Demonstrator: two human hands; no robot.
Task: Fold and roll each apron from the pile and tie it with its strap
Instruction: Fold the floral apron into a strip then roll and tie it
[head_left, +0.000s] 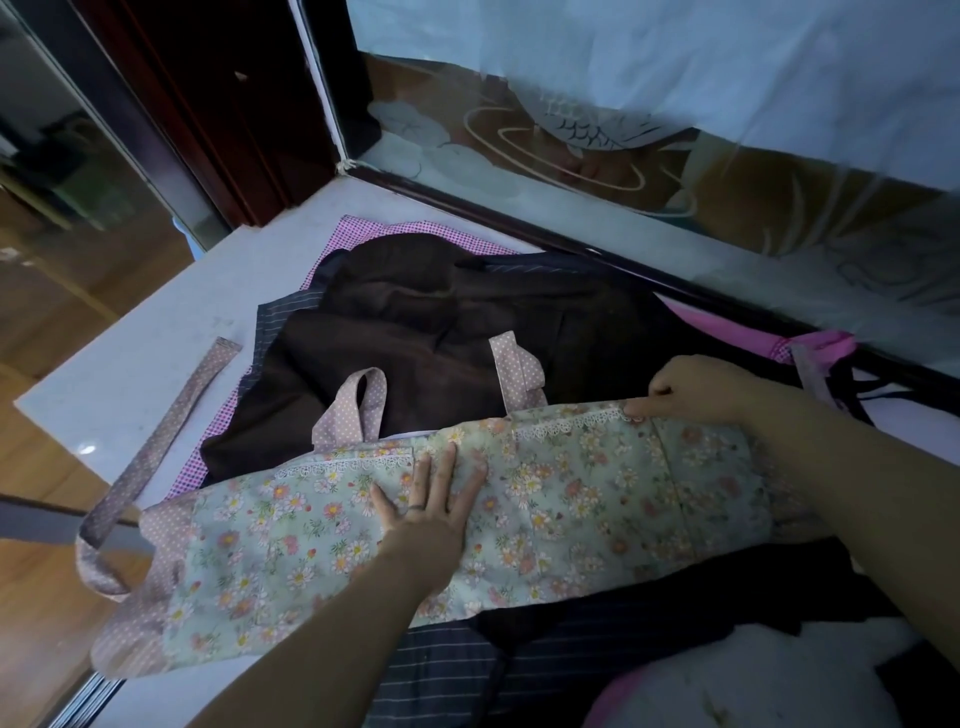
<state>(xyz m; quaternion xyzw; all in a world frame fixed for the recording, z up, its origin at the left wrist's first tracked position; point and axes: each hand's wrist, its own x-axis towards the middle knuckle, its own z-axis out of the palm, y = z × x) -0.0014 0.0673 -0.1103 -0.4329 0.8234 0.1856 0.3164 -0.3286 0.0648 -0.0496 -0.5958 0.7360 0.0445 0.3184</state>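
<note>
A pale green floral apron with white lace trim lies folded into a long band across the front of the pile. My left hand rests flat on its middle, fingers spread. My right hand pinches the far lace edge at the right end. Pink polka-dot neck loops stick out past the far edge. A long polka-dot strap trails left over the table and loops at the near left corner.
Under the floral apron lie a dark brown apron, a striped navy one and pink checked fabric on a white table. A glass partition runs along the far side. The table edge drops off at left.
</note>
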